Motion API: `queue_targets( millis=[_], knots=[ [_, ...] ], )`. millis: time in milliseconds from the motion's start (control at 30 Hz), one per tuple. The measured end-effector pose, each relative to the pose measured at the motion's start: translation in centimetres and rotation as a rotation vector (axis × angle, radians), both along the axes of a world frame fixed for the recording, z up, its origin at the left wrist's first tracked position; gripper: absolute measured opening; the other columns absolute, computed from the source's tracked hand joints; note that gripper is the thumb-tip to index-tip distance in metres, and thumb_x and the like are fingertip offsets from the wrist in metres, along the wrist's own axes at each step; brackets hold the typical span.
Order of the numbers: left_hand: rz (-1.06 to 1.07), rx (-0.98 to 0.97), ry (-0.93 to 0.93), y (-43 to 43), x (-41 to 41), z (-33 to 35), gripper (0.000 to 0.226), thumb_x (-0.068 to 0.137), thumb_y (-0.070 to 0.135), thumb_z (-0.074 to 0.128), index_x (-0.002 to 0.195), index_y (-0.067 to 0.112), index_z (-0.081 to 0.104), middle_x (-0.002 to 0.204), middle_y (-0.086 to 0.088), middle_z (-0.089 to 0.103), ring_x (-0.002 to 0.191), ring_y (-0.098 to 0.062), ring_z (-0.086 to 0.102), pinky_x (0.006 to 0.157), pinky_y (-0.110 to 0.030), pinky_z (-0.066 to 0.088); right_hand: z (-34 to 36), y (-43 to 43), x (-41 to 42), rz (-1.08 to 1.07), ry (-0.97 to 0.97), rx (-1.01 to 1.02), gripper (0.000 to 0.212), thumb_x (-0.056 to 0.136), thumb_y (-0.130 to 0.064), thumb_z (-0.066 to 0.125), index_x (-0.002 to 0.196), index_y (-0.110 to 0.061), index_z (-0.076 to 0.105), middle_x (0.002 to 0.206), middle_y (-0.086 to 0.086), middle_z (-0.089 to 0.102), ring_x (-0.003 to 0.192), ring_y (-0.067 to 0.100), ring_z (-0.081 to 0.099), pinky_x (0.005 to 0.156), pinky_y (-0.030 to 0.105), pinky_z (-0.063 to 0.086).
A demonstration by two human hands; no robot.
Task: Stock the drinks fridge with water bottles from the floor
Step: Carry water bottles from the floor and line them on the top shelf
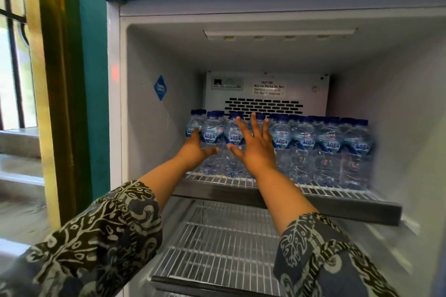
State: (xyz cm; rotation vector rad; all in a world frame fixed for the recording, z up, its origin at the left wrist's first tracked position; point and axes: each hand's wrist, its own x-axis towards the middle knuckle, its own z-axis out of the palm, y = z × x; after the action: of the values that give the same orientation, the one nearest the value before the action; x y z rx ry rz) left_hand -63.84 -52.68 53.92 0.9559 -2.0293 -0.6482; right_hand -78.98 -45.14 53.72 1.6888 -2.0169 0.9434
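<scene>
— Which step?
— Seemingly squared up water bottles [328, 149] on the fridge [154, 128]'s top shelf [337, 191]: pressed with left hand [196, 147] flat and right hand [257, 149] splayed, fingers [254, 125] straight; gripped nothing.
— Next?
— Likely called for pulling back and fetching more.

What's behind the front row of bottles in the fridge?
Blue caps of a second row show behind the front row, then the vented back panel. The left hand and right hand cover some bottles.
</scene>
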Motion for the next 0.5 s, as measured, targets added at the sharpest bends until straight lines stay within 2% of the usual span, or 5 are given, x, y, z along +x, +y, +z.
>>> queue_targets(
  millis=[100,233,367,433,500],
  knots=[
    [0.07,-0.11,-0.084,1.3,0.9,-0.8,0.083,0.089,0.032,0.061,0.15,0.01,0.009,0.152,-0.011,0.031,0.136,-0.029,0.036,0.107,-0.038,0.033,0.1,0.3,0.3,0.052,-0.051,-0.106,0.063,0.094,-0.051,0.039,0.149,-0.037,0.01,0.158,-0.004,-0.015,0.143,0.023,-0.025,0.118,0.045,-0.001],
    [0.148,-0.3,-0.171,3.8,2.9,-2.9,0.072,0.094,0.046,0.045,0.151,0.017,0.011,0.152,-0.009,0.033,0.133,-0.029,0.04,0.107,-0.045,0.037,0.3,1.1,1.1,0.134,-0.022,-0.171,0.058,0.095,-0.049,0.039,0.148,-0.033,0.02,0.159,-0.004,-0.007,0.145,0.019,-0.017,0.118,0.045,0.008],
    [0.186,-0.39,-0.258,6.2,6.3,-4.9,0.068,0.095,0.052,0.035,0.15,0.018,0.015,0.149,-0.007,0.038,0.136,-0.024,0.038,0.116,-0.043,0.017,-0.8,2.7,3.3,0.215,0.099,-0.22,0.059,0.095,-0.048,0.041,0.148,-0.029,0.022,0.16,0.0,0.0,0.147,0.023,-0.008,0.119,0.045,0.01],
    [0.196,-0.463,-0.274,7.3,8.9,-6.2,0.075,0.089,0.062,0.025,0.149,0.017,0.02,0.148,-0.006,0.04,0.136,-0.023,0.038,0.116,-0.043,0.015,-2.6,3.7,5.7,0.306,0.097,-0.274,0.061,0.093,-0.051,0.038,0.147,-0.024,0.027,0.159,0.004,0.008,0.147,0.025,-0.002,0.119,0.046,0.013],
    [0.196,-0.505,-0.304,8.3,12.1,-8.2,0.079,0.084,0.062,0.018,0.147,0.016,0.025,0.148,-0.006,0.041,0.139,-0.022,0.034,0.116,-0.042,0.015,-5.4,4.4,8.8,0.4,0.082,-0.292,0.061,0.092,-0.049,0.037,0.146,-0.022,0.031,0.158,0.006,0.015,0.147,0.024,0.003,0.118,0.045,0.015]
  ],
)
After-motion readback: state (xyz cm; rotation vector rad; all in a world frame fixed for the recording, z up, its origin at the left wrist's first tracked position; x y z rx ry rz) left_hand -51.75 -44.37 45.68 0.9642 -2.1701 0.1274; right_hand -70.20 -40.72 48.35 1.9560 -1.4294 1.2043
